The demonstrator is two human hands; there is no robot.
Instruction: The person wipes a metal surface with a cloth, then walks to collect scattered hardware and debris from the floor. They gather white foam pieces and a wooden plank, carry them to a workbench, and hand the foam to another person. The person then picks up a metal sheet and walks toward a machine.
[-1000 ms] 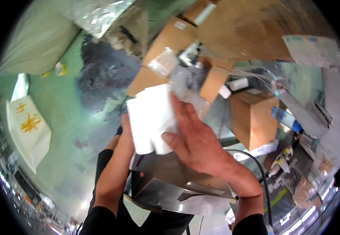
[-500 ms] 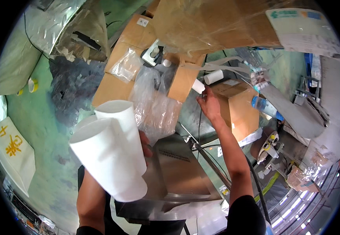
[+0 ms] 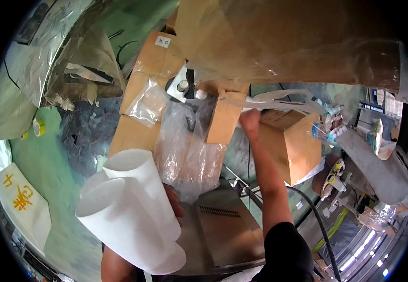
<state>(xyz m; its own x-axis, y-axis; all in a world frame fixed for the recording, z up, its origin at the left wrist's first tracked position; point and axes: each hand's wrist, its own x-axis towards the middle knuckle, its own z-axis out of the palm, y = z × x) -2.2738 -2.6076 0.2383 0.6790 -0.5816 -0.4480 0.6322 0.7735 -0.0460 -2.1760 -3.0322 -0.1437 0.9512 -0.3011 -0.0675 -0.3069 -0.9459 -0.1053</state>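
**Two hands at a cluttered packing bench, seen from above**

While our left hand (image 3: 175, 203) grips two rolled white sheets (image 3: 131, 216), only the fingers and part of the palm show past the rolls; the hand is closed around them, and the wrist and most of the forearm lie hidden beneath the paper. We see the rolls as open-ended tubes tilted toward the camera, one in front of the other, touching along their length; whether they are separate sheets or one folded piece we cannot tell.

Our right hand (image 3: 250, 120) is stretched far forward, the fingers curled shut on a white strip (image 3: 279, 99) that runs off to the right. We cannot make out what kind of strip it is, nor where it ends, since its far part passes behind clutter. The right sleeve is dark and is cut off at the lower edge.

Between the two hands hangs a crumpled clear plastic bag (image 3: 190, 155), its contents unreadable through glare. Below it we look onto a metal surface (image 3: 223, 230) with a row of vent slots, partly covered by the rolls. Just right of the forearm stands a brown cardboard box (image 3: 291, 143), its top open. Behind the bag lie flat cardboard pieces (image 3: 147, 80), one under a small clear pouch. A large sheet of clear film over cardboard (image 3: 284, 42) fills the top and blocks whatever sits behind it. At far left, a roll of yellow tape (image 3: 38, 127) lies on the green floor (image 3: 49, 160), bent by the lens.
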